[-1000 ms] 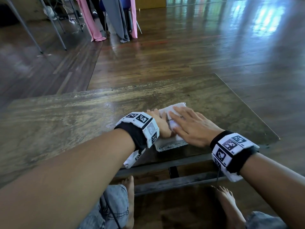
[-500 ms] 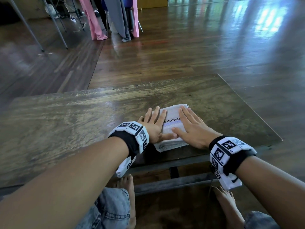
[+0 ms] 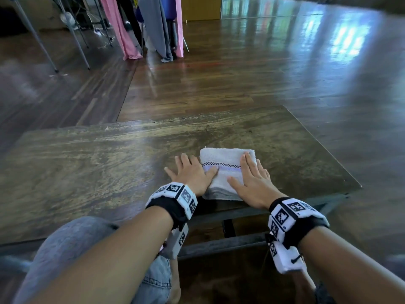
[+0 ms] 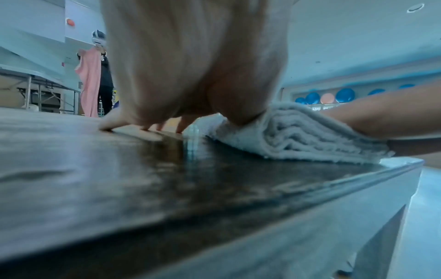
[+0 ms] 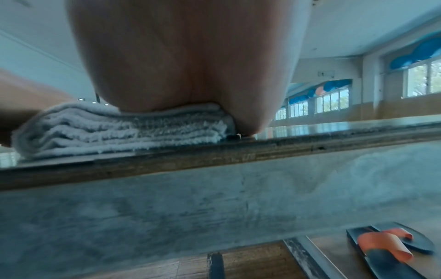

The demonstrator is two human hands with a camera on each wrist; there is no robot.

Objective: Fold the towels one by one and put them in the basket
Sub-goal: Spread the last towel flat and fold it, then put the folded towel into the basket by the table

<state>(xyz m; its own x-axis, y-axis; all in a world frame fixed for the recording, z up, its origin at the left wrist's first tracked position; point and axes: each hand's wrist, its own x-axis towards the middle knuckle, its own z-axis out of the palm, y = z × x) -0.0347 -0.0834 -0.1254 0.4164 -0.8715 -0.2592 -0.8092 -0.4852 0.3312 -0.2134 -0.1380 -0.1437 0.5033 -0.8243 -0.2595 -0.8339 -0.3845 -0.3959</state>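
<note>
Slid apart since half a second ago: left hand (image 3: 192, 174) and right hand (image 3: 252, 181), fingers flat, pressing one folded towel (image 3: 223, 159) on one wooden table (image 3: 87, 167). Only in right-wrist view: two orange-strapped sandals (image 5: 391, 245).

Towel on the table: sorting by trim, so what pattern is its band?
The folded towel has a black-and-white checkered strip over a lilac stripe, clearest in the head view.

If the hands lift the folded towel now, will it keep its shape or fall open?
The towel probably sags: soft terry. Its loose stacked layers may fall open unless pinched together. It likely slides poorly on the wooden table.
</note>
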